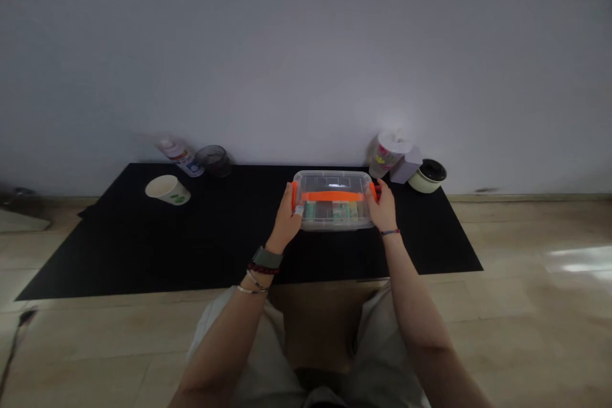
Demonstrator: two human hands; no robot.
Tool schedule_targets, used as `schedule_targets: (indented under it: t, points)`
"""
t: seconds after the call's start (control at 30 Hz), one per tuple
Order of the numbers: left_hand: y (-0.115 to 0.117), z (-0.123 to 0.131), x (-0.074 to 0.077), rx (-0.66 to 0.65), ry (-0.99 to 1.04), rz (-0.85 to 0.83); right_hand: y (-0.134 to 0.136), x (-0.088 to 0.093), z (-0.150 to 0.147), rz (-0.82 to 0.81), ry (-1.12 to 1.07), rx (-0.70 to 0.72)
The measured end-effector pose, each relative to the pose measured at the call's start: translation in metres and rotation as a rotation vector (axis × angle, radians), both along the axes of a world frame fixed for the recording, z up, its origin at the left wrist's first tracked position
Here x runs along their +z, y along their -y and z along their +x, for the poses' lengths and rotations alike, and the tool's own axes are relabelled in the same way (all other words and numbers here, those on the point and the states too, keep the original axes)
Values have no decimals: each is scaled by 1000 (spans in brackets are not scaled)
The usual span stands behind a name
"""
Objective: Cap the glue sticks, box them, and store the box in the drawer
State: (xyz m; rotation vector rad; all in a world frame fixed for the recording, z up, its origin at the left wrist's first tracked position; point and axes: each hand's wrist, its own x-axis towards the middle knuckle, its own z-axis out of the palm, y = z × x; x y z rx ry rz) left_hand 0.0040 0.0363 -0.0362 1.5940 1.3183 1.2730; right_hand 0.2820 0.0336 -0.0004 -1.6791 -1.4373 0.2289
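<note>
A clear plastic storage box with an orange carrying handle and orange side latches is in front of me, over the middle of the black table. Its lid looks closed, and small green and yellow packets show through the plastic. My left hand grips its left end, thumb up near the latch. At the right end my right hand is closed around the side by the other latch. The fingers under the box are hidden. I cannot tell whether its base touches the table.
On the black table, a white paper cup, a spray can and a dark glass bowl stand left. A patterned cup, a pale box and a cream pot stand back right. A wall rises behind.
</note>
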Motion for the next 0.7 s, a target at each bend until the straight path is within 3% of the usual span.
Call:
schedule_targets:
  t: [0.1,0.17,0.3,0.43,0.5,0.6,0.7]
  points:
    - [3,2,7,43,-23,-3,16,25,-11,236,112,-30]
    - [7,2,15,101,-40,33,34,41,-25,299,87,69]
    - [23,1,36,181,-13,126,78,55,-67,140,-13,448]
    - [48,-4,59,145,20,148,122,39,-107,-252,157,884]
    - [61,-5,69,116,30,158,141,24,-117,-442,296,1014]
    - [80,-5,80,68,36,177,169,0,-119,-686,477,1058]
    - [95,-3,86,46,9,196,194,-21,-113,-869,596,993]
